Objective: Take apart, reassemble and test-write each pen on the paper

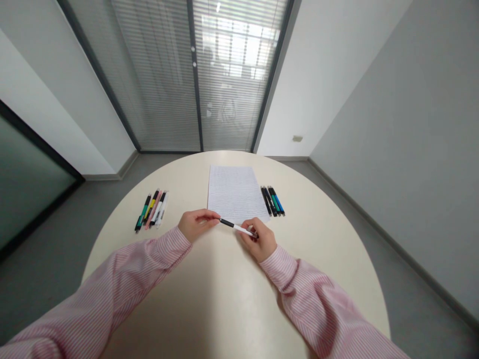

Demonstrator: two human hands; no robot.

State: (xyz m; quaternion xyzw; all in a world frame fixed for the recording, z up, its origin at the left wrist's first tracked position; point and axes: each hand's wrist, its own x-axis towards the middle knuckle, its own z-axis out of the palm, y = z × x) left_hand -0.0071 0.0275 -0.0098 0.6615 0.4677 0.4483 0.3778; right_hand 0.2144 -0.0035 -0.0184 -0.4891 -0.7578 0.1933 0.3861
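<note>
A white pen with a black grip (227,223) is held between my two hands, just in front of a lined sheet of paper (235,192). The fingertips of my left hand (195,224) pinch the pen's tip end. My right hand (261,239) has its fingers closed around the white barrel near the other end. To the left of the paper lies a group of several pens (151,209) in green, yellow, pink and white. Another row of several pens (272,201), black, green and blue, lies along the paper's right side.
All of this is on a round cream table (310,239) whose curved edge shows at the far side and both flanks. Beyond it stand a glass partition with blinds (160,89) and a white wall with a socket (297,138).
</note>
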